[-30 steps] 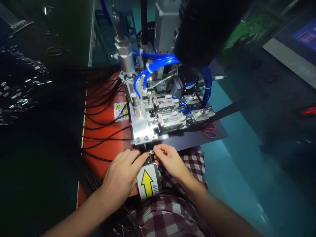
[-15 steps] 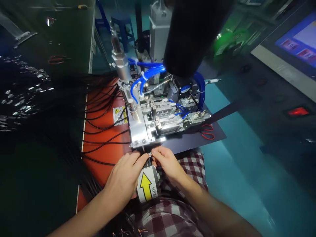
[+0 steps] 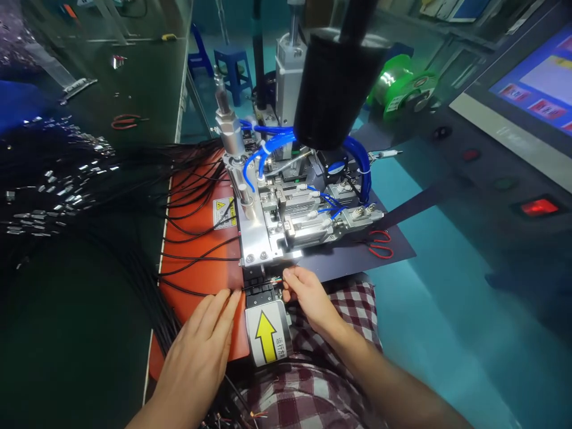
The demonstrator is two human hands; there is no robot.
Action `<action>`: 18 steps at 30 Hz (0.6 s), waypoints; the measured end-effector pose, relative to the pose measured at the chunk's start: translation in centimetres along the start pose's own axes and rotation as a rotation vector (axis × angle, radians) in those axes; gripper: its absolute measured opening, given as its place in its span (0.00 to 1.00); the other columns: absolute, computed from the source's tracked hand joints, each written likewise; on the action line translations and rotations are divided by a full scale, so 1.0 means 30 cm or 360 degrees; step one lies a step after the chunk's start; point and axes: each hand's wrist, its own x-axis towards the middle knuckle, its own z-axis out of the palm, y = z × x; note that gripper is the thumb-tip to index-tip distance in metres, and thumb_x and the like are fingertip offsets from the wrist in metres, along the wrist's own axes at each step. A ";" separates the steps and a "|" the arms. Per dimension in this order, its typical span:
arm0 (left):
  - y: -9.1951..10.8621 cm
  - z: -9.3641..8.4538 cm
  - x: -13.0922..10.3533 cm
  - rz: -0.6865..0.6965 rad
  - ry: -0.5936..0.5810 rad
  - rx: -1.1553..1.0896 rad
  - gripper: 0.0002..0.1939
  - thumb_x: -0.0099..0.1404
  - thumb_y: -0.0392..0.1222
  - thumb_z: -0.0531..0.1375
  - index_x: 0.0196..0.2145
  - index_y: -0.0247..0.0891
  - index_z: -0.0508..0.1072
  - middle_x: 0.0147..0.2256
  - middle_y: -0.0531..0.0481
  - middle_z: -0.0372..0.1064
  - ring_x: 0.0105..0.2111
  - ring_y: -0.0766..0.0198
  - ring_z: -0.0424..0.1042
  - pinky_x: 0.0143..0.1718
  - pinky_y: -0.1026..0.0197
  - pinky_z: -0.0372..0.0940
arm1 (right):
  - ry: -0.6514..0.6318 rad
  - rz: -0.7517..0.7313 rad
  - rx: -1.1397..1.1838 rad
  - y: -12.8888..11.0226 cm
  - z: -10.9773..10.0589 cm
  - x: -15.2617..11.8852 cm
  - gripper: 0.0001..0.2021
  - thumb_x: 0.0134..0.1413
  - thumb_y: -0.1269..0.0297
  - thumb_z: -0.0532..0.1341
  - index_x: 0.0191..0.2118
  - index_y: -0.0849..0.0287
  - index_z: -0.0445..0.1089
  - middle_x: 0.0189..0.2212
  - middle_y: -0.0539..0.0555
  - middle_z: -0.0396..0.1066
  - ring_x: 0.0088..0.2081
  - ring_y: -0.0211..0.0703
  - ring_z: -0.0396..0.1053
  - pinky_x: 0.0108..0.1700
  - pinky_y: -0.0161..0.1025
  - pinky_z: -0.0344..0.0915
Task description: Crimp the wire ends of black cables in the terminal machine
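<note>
My right hand (image 3: 308, 295) pinches the thin colored wire ends (image 3: 277, 280) of a black cable at the front of a metal machine (image 3: 261, 238). On the orange surface (image 3: 201, 208), my left hand (image 3: 205, 333) rests with fingers together, its fingertips at the black cable (image 3: 236, 290) left of the black track (image 3: 259, 292). Whether those fingers grip the cable is hard to see. Below the track is a white label with a yellow arrow (image 3: 266, 336). Several black cables cross the orange surface.
Red-handled scissors (image 3: 381, 244) lie on the dark plate right of the machine. A black cylinder (image 3: 337, 89) hangs above it. Cables with shiny connectors (image 3: 62, 185) are piled at left. A screen (image 3: 540, 83) and a green spool (image 3: 402, 86) stand at right.
My left hand has moved left and down, away from the track, and its fingers now lie over the orange surface. My right hand stays near the wire ends. The view has shifted slightly.
</note>
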 end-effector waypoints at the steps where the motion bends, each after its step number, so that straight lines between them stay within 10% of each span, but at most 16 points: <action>1: 0.001 0.000 0.004 0.0007 0.0009 0.0014 0.27 0.64 0.33 0.48 0.60 0.34 0.54 0.55 0.39 0.59 0.52 0.48 0.60 0.51 0.49 0.61 | 0.0014 -0.0012 0.0003 0.001 -0.002 -0.002 0.19 0.49 0.48 0.60 0.23 0.59 0.60 0.16 0.45 0.61 0.20 0.34 0.58 0.26 0.33 0.53; 18: 0.013 -0.042 0.032 -0.0214 -0.0063 -0.0028 0.22 0.67 0.35 0.45 0.56 0.37 0.63 0.53 0.41 0.62 0.52 0.53 0.64 0.46 0.53 0.69 | 0.0303 0.0038 0.0002 0.088 -0.117 -0.100 0.19 0.49 0.49 0.62 0.23 0.60 0.61 0.20 0.46 0.59 0.22 0.34 0.55 0.25 0.33 0.51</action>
